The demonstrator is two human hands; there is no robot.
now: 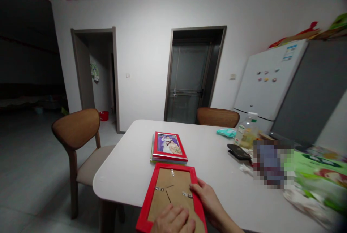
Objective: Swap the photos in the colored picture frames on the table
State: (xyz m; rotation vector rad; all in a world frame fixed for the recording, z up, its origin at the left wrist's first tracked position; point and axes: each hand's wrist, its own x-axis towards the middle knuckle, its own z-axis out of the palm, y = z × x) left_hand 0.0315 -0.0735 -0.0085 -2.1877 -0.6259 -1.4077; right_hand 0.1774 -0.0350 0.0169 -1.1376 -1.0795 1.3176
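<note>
A red picture frame (pixel 154 182) lies back side up at the near edge of the white table, its brown backing board and metal clips showing. My right hand (pixel 210 200) grips the frame's right edge, thumb on top. On the lower part of the backing rests my left hand (pixel 174 220), its fingers bent and close together; whether anything is under them is hidden. Just beyond, a stack of frames (pixel 169 147) sits on the table, the top one red with a group photo facing up.
On the table's right are a bottle (pixel 246 130), a black object (pixel 239 152), a teal packet (pixel 226 132) and a green package (pixel 320 169). The table edge (pixel 116 197) runs along the left. Wooden chairs (pixel 77 128) stand at the left and far side.
</note>
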